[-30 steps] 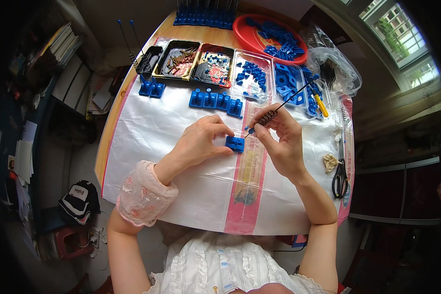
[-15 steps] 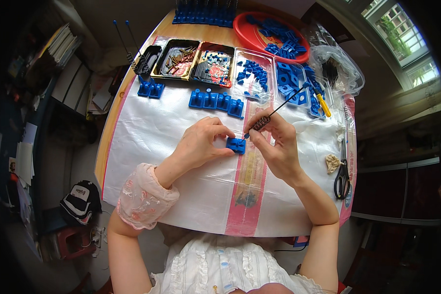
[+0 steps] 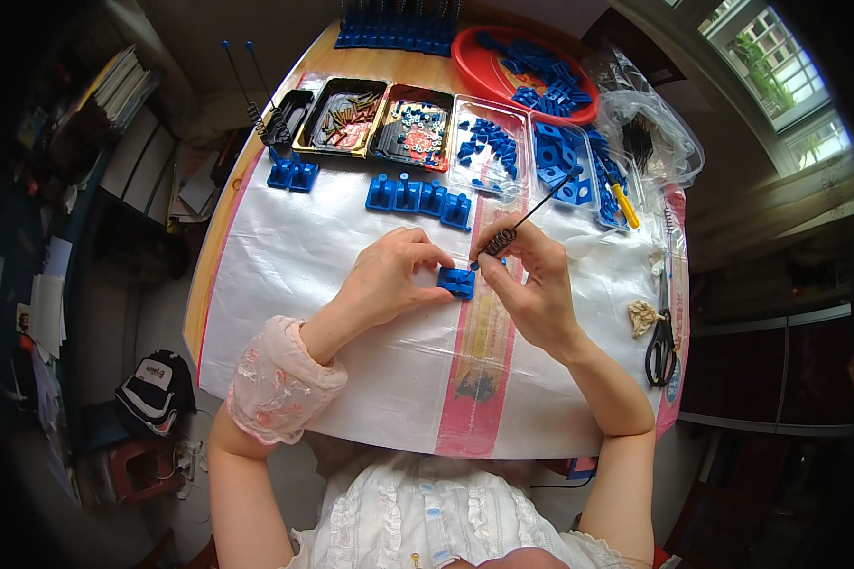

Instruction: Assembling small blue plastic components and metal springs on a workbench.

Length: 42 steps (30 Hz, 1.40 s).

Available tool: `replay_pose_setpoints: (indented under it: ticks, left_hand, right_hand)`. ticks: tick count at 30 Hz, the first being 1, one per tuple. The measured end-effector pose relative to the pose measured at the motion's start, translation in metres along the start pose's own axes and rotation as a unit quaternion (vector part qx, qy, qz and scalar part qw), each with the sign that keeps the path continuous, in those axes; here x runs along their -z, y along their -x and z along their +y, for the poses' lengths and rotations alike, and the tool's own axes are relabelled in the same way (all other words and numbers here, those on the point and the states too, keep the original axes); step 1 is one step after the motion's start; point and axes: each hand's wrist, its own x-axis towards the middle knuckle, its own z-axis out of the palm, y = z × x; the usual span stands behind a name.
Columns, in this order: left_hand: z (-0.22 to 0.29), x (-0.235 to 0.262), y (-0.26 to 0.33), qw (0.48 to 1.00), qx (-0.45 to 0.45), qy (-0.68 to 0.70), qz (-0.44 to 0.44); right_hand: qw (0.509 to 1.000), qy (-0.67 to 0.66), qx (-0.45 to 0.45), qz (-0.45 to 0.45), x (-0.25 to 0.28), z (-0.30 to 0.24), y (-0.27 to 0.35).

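A small blue plastic base (image 3: 456,284) lies on the white sheet, pinched between the thumb and fingers of my left hand (image 3: 380,275). Just to its right, my right hand (image 3: 539,289) is closed on a dark wire rod with a coiled spring section (image 3: 499,242). The rod slants up to the right, and its lower end meets the blue base; whether it sits inside a slot there I cannot tell. Beyond my hands stands a row of several blue bases (image 3: 417,196). Farther left, a blue pair (image 3: 291,173) carries two upright spring rods (image 3: 261,104).
Across the back are a black tray of brass-coloured pins (image 3: 349,116), a tray of small nuts (image 3: 417,126), clear boxes of blue parts (image 3: 491,142), and a red basin (image 3: 474,71). Black scissors (image 3: 662,351) and a yellow-handled tool (image 3: 626,207) lie at the right.
The rod's upper end has swung slightly left and down, and its lower end has come closer to the base. My right hand has shifted a little left; my left hand stays put.
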Motion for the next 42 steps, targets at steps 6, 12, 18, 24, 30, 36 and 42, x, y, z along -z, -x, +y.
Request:
replay_pose_setpoints:
  ticks: [6, 12, 18, 24, 30, 36, 42]
  left_hand:
    - [0.0001, -0.0003, -0.0003, 1.0, 0.0, 0.001, 0.0]
    - [0.0004, 0.0003, -0.0006, 1.0, -0.006, -0.005, 0.002]
    - [-0.001, -0.0005, 0.0001, 1.0, -0.007, -0.004, 0.003]
    - [-0.0035, -0.0013, 0.0004, 1.0, -0.015, 0.002, 0.003]
    - [-0.0021, -0.0004, 0.0002, 1.0, -0.02, -0.007, 0.003]
    - [-0.002, -0.0001, -0.0002, 1.0, -0.022, -0.01, 0.0]
    - [-0.0031, -0.0008, -0.0002, 1.0, -0.018, -0.002, 0.007]
  right_hand:
    - [0.999, -0.006, 0.025, 0.035, -0.0043, 0.0035, -0.0024]
    - [0.999, 0.0, 0.032, 0.033, -0.0045, 0.0058, -0.0032]
    - [0.999, -0.005, 0.031, 0.034, -0.0059, 0.0061, -0.003]
    - [0.999, -0.001, 0.036, 0.032, -0.0065, 0.0053, -0.0032]
    - [0.999, -0.003, 0.038, 0.028, -0.0074, 0.006, -0.0029]
    - [0.999, 0.011, 0.043, 0.023, -0.0058, 0.0057, -0.0028]
    - [0.998, 0.016, 0.048, 0.024, -0.0065, 0.0049, -0.0026]
